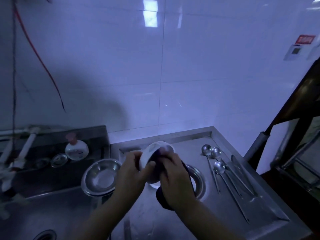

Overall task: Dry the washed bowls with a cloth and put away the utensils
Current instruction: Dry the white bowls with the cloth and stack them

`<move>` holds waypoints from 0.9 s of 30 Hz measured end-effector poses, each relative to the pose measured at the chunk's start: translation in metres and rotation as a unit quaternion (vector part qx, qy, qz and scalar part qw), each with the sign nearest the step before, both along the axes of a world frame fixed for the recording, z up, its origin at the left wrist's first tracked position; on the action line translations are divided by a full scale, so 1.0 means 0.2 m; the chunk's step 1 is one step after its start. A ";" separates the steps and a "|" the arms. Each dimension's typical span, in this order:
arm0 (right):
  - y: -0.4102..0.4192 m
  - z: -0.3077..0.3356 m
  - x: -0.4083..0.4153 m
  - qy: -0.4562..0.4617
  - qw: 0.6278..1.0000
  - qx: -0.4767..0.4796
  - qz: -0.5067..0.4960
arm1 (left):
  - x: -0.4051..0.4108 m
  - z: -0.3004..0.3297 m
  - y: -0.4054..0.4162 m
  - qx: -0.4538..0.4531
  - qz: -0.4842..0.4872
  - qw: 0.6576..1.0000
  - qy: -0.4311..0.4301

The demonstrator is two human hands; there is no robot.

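My left hand (132,172) grips a small white bowl (152,149) by its outer wall, tilted on its side above the steel counter. My right hand (174,177) holds a dark cloth (162,199) and presses part of it into the bowl's opening. A steel bowl (101,177) stands to the left of my hands. Another steel bowl (199,179) sits on the counter behind my right hand, mostly hidden. Three steel spoons (219,168) and other long utensils (242,184) lie in a row on the counter's right side.
A sink basin (52,210) with a drain lies at the lower left, with white taps (26,148) above it. A soap bottle (77,149) and small steel dishes (58,160) stand on the ledge behind. White tiled wall ahead; a dark wooden frame (294,101) rises at the right.
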State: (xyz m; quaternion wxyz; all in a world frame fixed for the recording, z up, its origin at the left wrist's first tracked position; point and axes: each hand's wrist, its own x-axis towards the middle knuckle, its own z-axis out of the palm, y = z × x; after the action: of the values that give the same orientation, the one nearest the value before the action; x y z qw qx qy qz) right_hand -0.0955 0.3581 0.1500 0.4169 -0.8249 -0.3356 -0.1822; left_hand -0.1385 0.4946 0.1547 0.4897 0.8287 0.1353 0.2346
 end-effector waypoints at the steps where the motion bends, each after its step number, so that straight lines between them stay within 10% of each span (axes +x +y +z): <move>1: 0.03 0.00 -0.01 0.005 0.999 -0.032 0.022 | 0.00 0.01 -0.03 -0.020 0.010 1.000 -0.003; 10: 0.07 -0.06 -0.06 -0.101 0.980 -0.060 0.163 | 0.01 0.05 -0.04 -0.168 0.068 0.983 0.009; 17: -0.14 -0.05 0.34 -0.445 0.843 -0.211 0.214 | 0.01 0.15 0.04 -0.088 -0.043 0.995 0.036; 27: 0.13 -0.21 0.05 -0.230 0.969 -0.061 0.073 | 0.08 0.21 0.00 -0.090 0.050 0.994 -0.018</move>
State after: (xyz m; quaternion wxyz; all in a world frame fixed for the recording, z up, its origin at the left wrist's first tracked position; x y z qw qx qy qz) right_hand -0.0847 0.3848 0.1071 0.2898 -0.7581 -0.4919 -0.3153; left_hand -0.1228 0.4950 0.1976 0.5525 0.7689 0.1889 0.2604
